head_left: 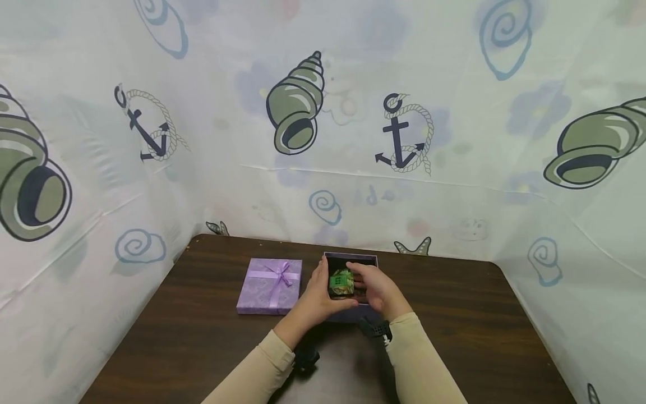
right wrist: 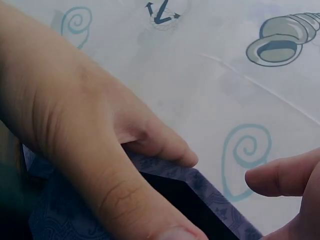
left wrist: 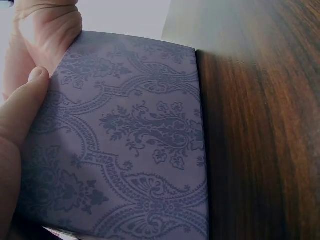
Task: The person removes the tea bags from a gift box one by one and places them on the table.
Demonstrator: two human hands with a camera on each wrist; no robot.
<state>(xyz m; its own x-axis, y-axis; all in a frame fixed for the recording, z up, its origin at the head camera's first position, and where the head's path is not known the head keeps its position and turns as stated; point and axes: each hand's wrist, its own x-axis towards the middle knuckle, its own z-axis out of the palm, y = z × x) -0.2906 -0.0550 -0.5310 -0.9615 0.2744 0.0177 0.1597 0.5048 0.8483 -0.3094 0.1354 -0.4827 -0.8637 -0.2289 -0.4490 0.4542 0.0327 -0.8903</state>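
Observation:
A small green patterned box (head_left: 341, 282) lies within the outline of a purple gift box (head_left: 351, 254) with a dark interior. My left hand (head_left: 317, 296) is at the gift box's left side, fingers straight beside the green box. Its thumb (left wrist: 25, 110) reaches over the near rim. From the right, my right hand (head_left: 379, 287) reaches over the gift box, its loosely bent fingertips at the green box's right side. The right thumb (right wrist: 125, 200) extends over the opening in the right wrist view. Both wrist views hide the green box.
Left of the gift box lies a purple lid (head_left: 267, 286) with a lilac ribbon bow. Everything stands on a dark wooden table (head_left: 454, 336). A pale curtain (head_left: 353, 213) printed with shells and anchors surrounds the table's back and sides.

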